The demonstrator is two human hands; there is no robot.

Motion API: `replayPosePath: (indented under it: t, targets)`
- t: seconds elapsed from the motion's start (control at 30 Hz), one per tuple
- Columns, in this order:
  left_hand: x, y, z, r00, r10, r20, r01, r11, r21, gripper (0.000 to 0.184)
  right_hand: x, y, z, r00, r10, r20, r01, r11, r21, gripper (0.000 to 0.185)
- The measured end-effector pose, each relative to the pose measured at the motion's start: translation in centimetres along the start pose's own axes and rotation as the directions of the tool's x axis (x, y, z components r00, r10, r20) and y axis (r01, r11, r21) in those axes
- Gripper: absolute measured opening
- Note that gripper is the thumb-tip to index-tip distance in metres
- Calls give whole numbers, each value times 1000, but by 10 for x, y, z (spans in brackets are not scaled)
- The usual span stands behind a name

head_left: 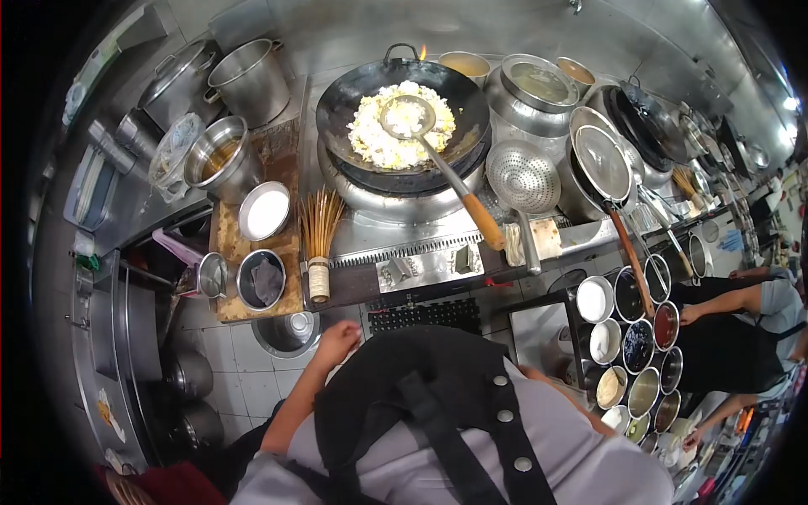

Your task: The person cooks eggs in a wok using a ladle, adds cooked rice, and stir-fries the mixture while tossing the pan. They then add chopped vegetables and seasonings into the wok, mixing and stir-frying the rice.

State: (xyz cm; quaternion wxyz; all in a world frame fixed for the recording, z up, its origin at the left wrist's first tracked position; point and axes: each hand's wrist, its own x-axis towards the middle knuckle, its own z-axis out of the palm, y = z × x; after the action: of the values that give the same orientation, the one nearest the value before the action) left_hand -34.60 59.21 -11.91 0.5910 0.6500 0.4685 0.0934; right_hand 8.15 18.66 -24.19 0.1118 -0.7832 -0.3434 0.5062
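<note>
My left hand [340, 341] hangs low in front of the stove, its fingers curled in, with nothing visible in them. It is nearest to a metal bowl [287, 335] below the counter edge. My right hand is out of sight; only part of the right forearm [555, 387] shows beside the apron. On the burner a black wok [337, 105] holds white and yellow food [379, 139]. A ladle with a wooden handle [482, 220] rests in the wok, untouched, its bowl on the food. To the right of the wok lies a perforated strainer [523, 175].
A bamboo brush [320, 244], a bowl of white contents [264, 210] and a bowl with a dark cloth [261, 279] stand at left. Several seasoning containers [596, 299] are at right, near another person in a dark apron [724, 341]. A flame [423, 52] shows behind the wok.
</note>
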Motion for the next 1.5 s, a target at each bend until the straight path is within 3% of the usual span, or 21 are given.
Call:
replayPosePath:
  t: [0.1,0.2,0.27,0.3,0.33,0.37,0.43,0.5,0.57,0.7,0.8,0.87,1.03,1.1,1.17,1.2,1.27,1.3,1.37,1.43,1.5]
  targets:
    - [33,33,7,993,56,106,-41,989,-145,23,-111,-3,35,994,-30,-108,49,982,180,46]
    - [7,154,4,925,224,307,-106,928,-357,19,-205,-47,44,943,-143,-301,222,943,248,43]
    - [-36,250,-26,535,628,564,-576,760,-301,20,-243,-84,29,851,-269,-451,370,916,153,42]
    - [-52,290,-30,171,826,538,-672,497,-550,34,-260,-121,8,850,-253,-461,360,920,157,42]
    - [-62,318,-29,-102,841,531,-509,414,-754,51,-260,-171,-35,970,-28,-242,157,833,531,38]
    - [-80,343,-30,-264,790,553,-472,394,-789,59,-256,-201,-56,992,110,60,-114,608,786,34]
    - [-106,387,-34,-406,684,606,-691,204,-694,38,-246,-207,-52,997,68,-18,-30,641,767,32]
    - [-115,397,-40,-386,686,617,-754,151,-640,30,-236,-227,-60,997,9,-76,50,681,731,30]
    - [-122,403,-45,-350,695,628,-824,90,-559,26,-234,-262,-86,975,66,-211,-14,971,238,32]
    - [-140,415,-47,-258,724,640,-932,-10,-363,28,-181,-258,-134,933,-281,-222,296,954,36,38]
    - [-148,431,-43,-166,640,750,-986,-92,-140,32,-143,-299,-186,913,-330,-240,345,938,21,45]
    - [-152,438,-32,24,583,812,-963,-205,176,26,-103,-321,-212,832,-433,-346,496,861,115,56]
    - [-156,431,-22,287,674,680,-849,-150,507,21,-3,-397,-264,551,-723,-416,758,642,-111,72]
    - [-155,422,-22,391,680,621,-788,-103,608,18,36,-422,-277,223,-940,-257,763,332,-555,73]
    - [-153,410,-24,652,472,593,-704,86,705,21,80,-439,-284,59,-973,-225,906,146,-396,46]
    - [-144,403,-25,662,471,582,-696,99,711,21,103,-447,-291,-49,-976,-213,956,16,-293,36]
    - [-116,386,-29,691,249,679,-570,765,299,31,131,-467,-308,216,-909,-356,972,164,170,50]
    - [-95,385,-33,695,149,704,-406,889,213,41,125,-496,-319,117,-864,-490,985,38,168,52]
    - [-40,360,-33,753,421,505,-451,890,-69,41,92,-563,-341,-33,-771,-635,997,-74,38,53]
    - [36,341,-18,756,650,74,-634,701,326,35,98,-607,-347,-70,-776,-627,997,-80,-13,49]
    - [108,332,9,509,844,-167,-561,473,679,32,108,-645,-353,23,-775,-631,994,-50,97,39]
